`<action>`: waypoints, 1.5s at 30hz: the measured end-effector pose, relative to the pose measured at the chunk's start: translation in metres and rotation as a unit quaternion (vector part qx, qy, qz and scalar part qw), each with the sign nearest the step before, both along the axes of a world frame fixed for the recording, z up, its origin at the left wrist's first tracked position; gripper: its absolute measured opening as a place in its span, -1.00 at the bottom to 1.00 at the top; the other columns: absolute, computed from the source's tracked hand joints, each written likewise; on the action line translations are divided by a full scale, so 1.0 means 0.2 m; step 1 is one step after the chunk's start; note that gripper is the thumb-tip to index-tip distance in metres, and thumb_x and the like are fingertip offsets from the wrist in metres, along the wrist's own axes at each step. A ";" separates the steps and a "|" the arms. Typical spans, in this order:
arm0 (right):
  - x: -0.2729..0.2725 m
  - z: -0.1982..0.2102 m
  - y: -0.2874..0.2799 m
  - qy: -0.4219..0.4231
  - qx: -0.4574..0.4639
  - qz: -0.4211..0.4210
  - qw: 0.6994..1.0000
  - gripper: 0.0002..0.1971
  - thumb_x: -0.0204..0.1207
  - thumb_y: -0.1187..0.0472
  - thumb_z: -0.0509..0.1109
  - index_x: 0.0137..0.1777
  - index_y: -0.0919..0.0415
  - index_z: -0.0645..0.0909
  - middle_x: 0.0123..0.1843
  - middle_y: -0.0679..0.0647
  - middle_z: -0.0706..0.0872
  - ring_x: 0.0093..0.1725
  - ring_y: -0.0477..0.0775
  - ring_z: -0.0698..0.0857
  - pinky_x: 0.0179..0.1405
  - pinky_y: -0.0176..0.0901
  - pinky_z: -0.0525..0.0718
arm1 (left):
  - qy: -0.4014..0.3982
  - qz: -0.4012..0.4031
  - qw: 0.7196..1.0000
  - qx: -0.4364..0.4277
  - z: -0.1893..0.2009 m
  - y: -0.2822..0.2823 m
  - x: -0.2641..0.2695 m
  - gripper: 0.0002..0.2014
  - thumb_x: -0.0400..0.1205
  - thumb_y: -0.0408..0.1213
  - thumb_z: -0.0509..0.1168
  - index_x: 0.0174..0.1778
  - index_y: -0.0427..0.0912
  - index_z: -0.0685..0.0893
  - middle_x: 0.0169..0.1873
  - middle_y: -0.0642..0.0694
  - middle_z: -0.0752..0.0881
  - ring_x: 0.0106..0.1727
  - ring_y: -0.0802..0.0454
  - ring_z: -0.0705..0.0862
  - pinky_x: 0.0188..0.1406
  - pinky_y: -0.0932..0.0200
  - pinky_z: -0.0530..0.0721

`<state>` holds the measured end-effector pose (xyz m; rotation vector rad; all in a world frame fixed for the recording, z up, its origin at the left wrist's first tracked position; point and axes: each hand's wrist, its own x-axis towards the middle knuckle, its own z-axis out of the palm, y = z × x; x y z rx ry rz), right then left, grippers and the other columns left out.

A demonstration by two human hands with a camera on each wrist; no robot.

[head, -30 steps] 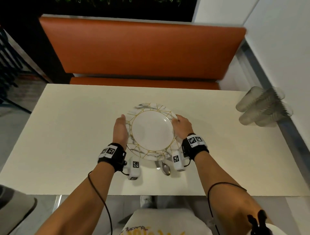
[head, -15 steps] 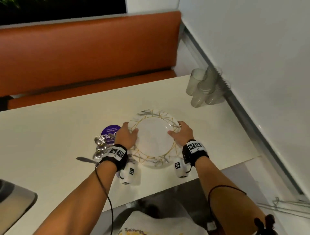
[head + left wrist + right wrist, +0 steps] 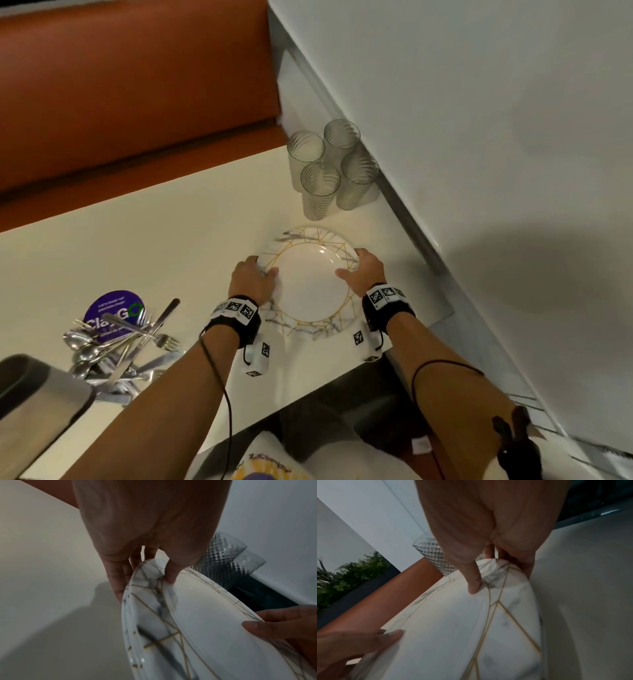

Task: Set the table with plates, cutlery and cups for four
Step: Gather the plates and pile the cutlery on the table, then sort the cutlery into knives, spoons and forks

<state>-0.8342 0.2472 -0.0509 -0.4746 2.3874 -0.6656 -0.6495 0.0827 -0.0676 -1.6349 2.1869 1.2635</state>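
Plates [image 3: 310,291] with a marbled rim and gold lines form a short stack near the right end of the tabletop [image 3: 171,240], close to its near edge; the left wrist view shows at least two rims, one under the other [image 3: 135,635]. Whether the stack rests on the tabletop or is raised cannot be told.

Left hand [image 3: 251,279] grips the left rim of the stack: the thumb [image 3: 170,574] presses on the top face of the rim, and the fingers [image 3: 118,582] curl down around the outer edge. Right hand [image 3: 361,272] grips the right rim in the same way: the thumb [image 3: 475,584] lies on the top face, and the fingers [image 3: 524,566] wrap the outer edge.

Four ribbed clear cups [image 3: 330,168] stand upright in a tight cluster at the far right corner of the tabletop, just beyond the stack and apart from it.

Cutlery [image 3: 116,353], forks and spoons among it, lies in a loose heap near the near edge, well left of the stack. Its far part overlaps a round purple sticker [image 3: 114,313]. A grey rounded object [image 3: 37,394] sits at the near left edge of the view, just beside the heap.

An orange bench [image 3: 137,85] runs along the far side of the tabletop, and a white wall [image 3: 479,137] borders the right end.
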 end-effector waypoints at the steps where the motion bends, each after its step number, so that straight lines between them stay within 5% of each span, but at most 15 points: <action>1: -0.04 -0.01 0.01 0.001 0.010 0.001 1.000 -0.35 0.42 0.10 0.66 0.49 0.24 0.55 0.36 0.27 0.61 0.35 0.30 0.64 0.29 -0.07 0.60 | -0.002 0.000 1.000 -0.002 -0.01 0.01 -0.04 -0.40 0.72 0.01 0.39 0.61 -0.23 0.49 0.48 -0.35 0.61 0.50 -0.36 0.57 0.48 -0.13 0.53; 7: -0.23 -0.04 0.06 0.009 0.030 0.003 0.999 -0.38 0.48 0.12 0.63 0.49 0.26 0.53 0.37 0.28 0.47 0.31 0.28 0.62 0.19 -0.20 0.50 | -0.001 -0.013 1.000 -0.021 -0.02 0.05 -0.22 -0.42 0.70 0.04 0.41 0.56 -0.20 0.54 0.44 -0.30 0.63 0.47 -0.32 0.60 0.43 -0.13 0.58; 18: -0.36 -0.05 0.12 0.043 0.064 -0.028 0.997 -0.36 0.43 0.09 0.60 0.48 0.24 0.52 0.40 0.28 0.52 0.42 0.34 0.51 0.32 0.11 0.60 | 0.035 -0.038 0.999 0.010 -0.02 0.10 -0.33 -0.41 0.74 0.05 0.35 0.62 -0.19 0.50 0.49 -0.21 0.66 0.51 -0.24 0.60 0.45 -0.06 0.55; 25: -0.25 0.00 0.08 0.171 0.041 -0.031 0.984 -0.47 0.33 0.25 0.50 0.35 0.20 0.62 0.32 0.29 0.59 0.33 0.37 0.49 0.32 0.23 0.55 | 0.051 -0.031 0.998 0.017 0.03 0.05 -0.18 -0.48 0.76 0.14 0.27 0.52 -0.15 0.58 0.30 -0.15 0.77 0.35 -0.19 0.71 0.34 -0.01 0.62; 29: -0.12 0.06 -0.01 0.224 0.003 -0.003 0.975 -0.64 0.35 0.29 0.45 0.17 0.11 0.72 0.24 0.23 0.66 0.28 0.37 0.51 0.30 0.29 0.54 | 0.079 -0.024 0.996 0.027 0.05 0.01 -0.04 -0.62 0.76 0.09 0.28 0.36 -0.07 0.68 0.18 -0.07 0.80 0.15 -0.12 0.79 0.22 0.01 0.71; 34: 0.25 0.06 -0.24 0.147 -0.068 0.104 0.981 -0.78 0.47 0.36 0.36 0.04 0.12 0.73 0.16 0.16 0.70 0.24 0.26 0.55 0.27 0.14 0.56 | 0.117 0.006 0.993 0.022 0.07 -0.05 0.34 -0.67 0.59 0.08 0.24 0.14 0.07 0.77 0.02 0.04 0.85 0.01 -0.01 0.83 0.18 -0.09 0.80; 37: 0.54 0.07 -0.38 0.103 -0.089 0.181 0.974 -0.79 0.52 0.39 0.34 0.01 0.13 0.74 0.09 0.12 0.73 0.13 0.17 0.60 0.19 0.04 0.61 | 0.139 0.052 0.989 0.001 0.08 -0.10 0.62 -0.80 0.69 -0.10 0.28 0.09 0.01 0.79 -0.04 0.00 0.86 -0.04 -0.03 0.84 0.04 -0.11 0.86; 40: 0.85 0.04 -0.51 0.063 -0.104 0.218 0.968 -0.76 0.53 0.41 0.32 -0.02 0.10 0.74 0.04 0.04 0.75 0.05 0.06 0.67 0.10 -0.10 0.67 | 0.136 0.084 0.987 -0.014 0.11 -0.16 0.92 -0.84 0.76 -0.26 0.27 0.05 -0.04 0.77 -0.08 -0.08 0.85 -0.11 -0.11 0.85 -0.19 -0.08 0.89; 45: 1.36 0.01 -0.68 0.029 -0.114 0.278 0.953 -0.78 0.56 0.40 0.33 -0.02 0.12 0.76 0.02 0.03 0.78 -0.03 0.00 0.69 -0.02 -0.26 0.58 | 0.101 0.092 0.988 -0.070 0.10 -0.29 1.43 -0.88 0.75 -0.21 0.34 0.10 -0.08 0.78 -0.16 0.00 0.79 -0.17 0.10 0.73 -0.11 0.17 0.74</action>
